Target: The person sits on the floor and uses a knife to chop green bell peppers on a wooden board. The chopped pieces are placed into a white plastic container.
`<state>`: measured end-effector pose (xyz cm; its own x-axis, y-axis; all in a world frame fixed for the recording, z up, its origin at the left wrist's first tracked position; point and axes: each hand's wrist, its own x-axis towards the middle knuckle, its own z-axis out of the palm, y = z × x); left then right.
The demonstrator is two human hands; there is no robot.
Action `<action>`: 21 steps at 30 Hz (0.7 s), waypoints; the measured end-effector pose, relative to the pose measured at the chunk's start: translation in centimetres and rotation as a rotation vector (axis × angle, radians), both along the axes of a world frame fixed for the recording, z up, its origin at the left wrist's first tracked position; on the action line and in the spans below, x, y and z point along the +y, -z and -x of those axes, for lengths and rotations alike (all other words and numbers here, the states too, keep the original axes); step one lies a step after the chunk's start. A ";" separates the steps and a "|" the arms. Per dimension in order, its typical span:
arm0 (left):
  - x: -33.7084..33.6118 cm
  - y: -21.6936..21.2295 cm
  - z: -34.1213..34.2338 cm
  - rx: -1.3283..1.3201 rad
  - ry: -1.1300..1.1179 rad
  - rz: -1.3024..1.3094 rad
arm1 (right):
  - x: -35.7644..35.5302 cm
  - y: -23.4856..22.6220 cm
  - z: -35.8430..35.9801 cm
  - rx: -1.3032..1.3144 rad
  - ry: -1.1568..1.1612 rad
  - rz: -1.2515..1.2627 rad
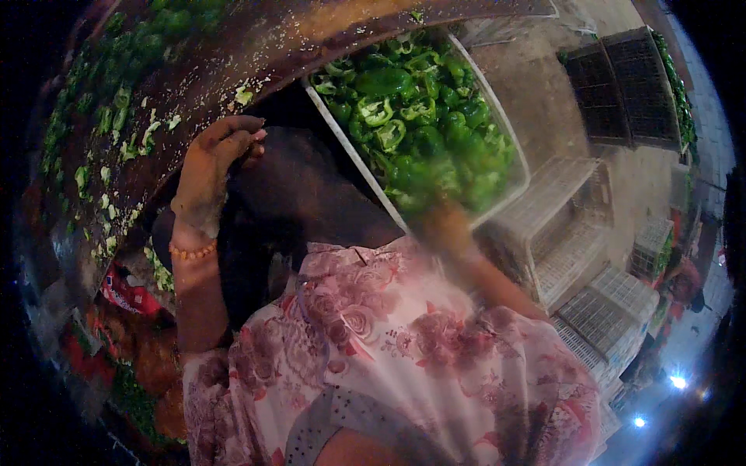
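My left hand [214,167] is at the edge of a dark table, a beaded bracelet [193,252] on its wrist. Its fingers are bent and pressed together; whatever may be between them is hidden. My right hand [447,225] is smeared by motion at the near end of a white-rimmed crate [497,116]. Inside the crate lie many green bell peppers [420,109], several cut open with pale insides showing. Blur hides the fingers of that hand and anything they hold.
Pepper scraps and pale seeds [148,132] litter the dark table [256,46], with more green peppers [167,27] heaped at its far left. Plastic crates [567,225] stand on the right, beside dark crates [622,89] farther off. A red package [132,295] lies at lower left.
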<state>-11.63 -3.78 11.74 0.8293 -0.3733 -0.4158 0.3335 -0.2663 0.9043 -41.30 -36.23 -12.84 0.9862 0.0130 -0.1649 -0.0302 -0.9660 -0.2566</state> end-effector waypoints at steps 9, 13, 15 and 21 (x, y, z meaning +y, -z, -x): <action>0.5 -0.3 1.0 -0.093 0.163 -0.064 | 2.9 -1.7 -1.5 0.054 0.053 0.019; 1.2 0.2 1.5 -0.064 0.146 -0.050 | 2.3 -2.1 -1.7 0.153 0.037 0.013; 1.7 0.4 1.7 -0.058 0.143 -0.018 | 2.0 -2.8 -2.2 0.236 0.043 0.006; 3.2 0.1 2.6 -0.140 0.153 -0.087 | -0.3 -10.4 -8.9 0.301 0.291 -0.031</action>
<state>-14.27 -0.56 11.67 0.8175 -0.4671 -0.3369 0.1559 -0.3836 0.9102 -32.45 -36.51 -2.41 0.8574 -0.2492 -0.4502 -0.3785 -0.8982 -0.2237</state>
